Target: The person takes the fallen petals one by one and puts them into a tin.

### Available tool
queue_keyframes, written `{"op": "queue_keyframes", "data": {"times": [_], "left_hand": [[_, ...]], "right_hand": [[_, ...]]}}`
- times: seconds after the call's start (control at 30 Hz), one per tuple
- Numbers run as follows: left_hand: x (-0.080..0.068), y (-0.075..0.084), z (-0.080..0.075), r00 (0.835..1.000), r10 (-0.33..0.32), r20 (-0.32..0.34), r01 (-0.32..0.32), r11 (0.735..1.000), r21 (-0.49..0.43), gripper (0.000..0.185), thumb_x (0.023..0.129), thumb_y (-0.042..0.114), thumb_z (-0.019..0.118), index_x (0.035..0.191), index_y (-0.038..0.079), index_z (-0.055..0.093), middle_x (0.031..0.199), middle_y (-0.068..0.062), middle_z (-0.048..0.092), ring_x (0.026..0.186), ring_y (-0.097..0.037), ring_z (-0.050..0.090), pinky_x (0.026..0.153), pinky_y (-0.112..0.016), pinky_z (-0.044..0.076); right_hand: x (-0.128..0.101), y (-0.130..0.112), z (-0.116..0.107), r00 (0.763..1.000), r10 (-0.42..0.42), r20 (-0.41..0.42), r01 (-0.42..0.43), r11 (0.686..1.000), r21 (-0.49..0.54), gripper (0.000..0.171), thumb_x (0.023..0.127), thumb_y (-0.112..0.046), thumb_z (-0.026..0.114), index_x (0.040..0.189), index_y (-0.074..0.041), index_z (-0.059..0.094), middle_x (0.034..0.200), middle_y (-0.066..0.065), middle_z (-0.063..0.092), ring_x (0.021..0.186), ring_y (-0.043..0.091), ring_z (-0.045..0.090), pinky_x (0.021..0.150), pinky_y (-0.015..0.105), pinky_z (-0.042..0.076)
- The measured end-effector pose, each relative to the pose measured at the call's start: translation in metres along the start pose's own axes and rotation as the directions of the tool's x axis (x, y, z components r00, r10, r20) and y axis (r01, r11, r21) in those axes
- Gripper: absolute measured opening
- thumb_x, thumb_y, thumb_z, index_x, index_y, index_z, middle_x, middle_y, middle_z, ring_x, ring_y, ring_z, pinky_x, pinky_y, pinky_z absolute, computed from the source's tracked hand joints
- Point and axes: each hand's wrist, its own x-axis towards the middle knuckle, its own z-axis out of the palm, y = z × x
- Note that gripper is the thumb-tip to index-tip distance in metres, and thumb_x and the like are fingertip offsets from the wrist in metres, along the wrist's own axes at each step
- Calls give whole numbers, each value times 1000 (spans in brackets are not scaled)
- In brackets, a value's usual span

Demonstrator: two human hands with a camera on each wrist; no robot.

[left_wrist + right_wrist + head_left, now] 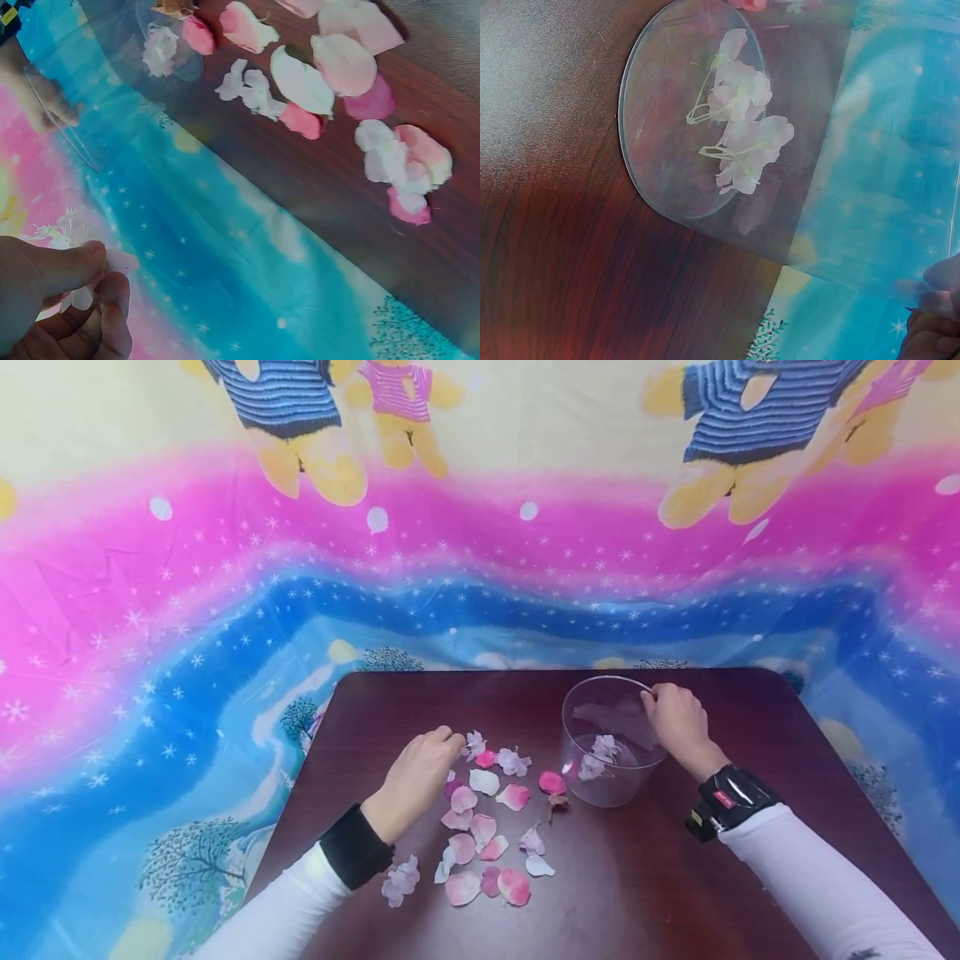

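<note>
A clear plastic cup (607, 777) stands on the dark wooden table (637, 893) with two pale blossoms (742, 127) lying on its bottom. My right hand (678, 720) grips the cup's rim on the right side. My left hand (420, 777) pinches a small white blossom (75, 236) between thumb and fingers at the far edge of a scatter of pink and white petals (480, 835). In the left wrist view more petals (330, 75) lie on the wood beyond the hand.
A bright cloth (225, 610) printed with bears, stars and trees hangs behind and beside the table. A loose white blossom (400, 881) lies near my left sleeve. The table's right half and front show bare wood.
</note>
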Motion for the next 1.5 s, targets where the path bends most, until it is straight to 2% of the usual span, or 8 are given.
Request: {"op": "queue_keyframes", "data": {"times": [0.17,0.4,0.83,1.03,1.27,1.5], "left_hand": [[9,8,-1,998,56,-20,-56,998,10,21,80,-5,80,90,8,68,76,-4,58,74,-18,62,62,-30,51],[22,24,-1,997,76,-4,-76,996,-52,24,81,-12,72,94,8,70,78,-5,60,75,-18,63,64,-29,52],[39,45,0,985,170,33,-169,985,-37,27,81,-1,81,104,9,70,84,-3,63,79,-16,64,69,-27,53],[46,53,-1,981,187,54,-185,981,-52,28,80,6,85,104,9,70,86,-3,64,81,-16,65,72,-26,54],[61,62,4,972,233,23,-232,972,-23,21,84,4,80,102,11,70,85,-2,64,79,-15,65,69,-26,52],[82,71,13,977,203,61,-199,978,-58,14,91,6,72,104,13,71,86,-2,65,82,-14,67,72,-25,54]], "right_hand": [[0,1,0,1000,-4,-1,4,1000,5,32,104,-24,54,84,-2,67,78,19,66,77,42,65,56,51,47],[-1,2,0,1000,0,-4,0,1000,1,32,104,-25,54,86,-2,68,82,22,68,80,45,66,58,55,49],[0,1,-1,1000,-6,-6,6,1000,4,32,104,-24,54,86,-1,68,74,17,64,74,38,64,55,48,46],[-2,-1,-2,1000,-8,-7,8,1000,15,31,103,-24,55,87,-1,68,76,17,65,74,38,64,55,47,46],[-2,-2,-3,1000,-8,-22,8,1000,12,30,103,-23,56,85,-1,67,75,18,64,74,40,64,56,51,47],[-2,-1,-3,1000,0,-9,0,1000,10,31,103,-24,55,89,-1,69,78,19,66,75,40,65,57,51,48]]}}
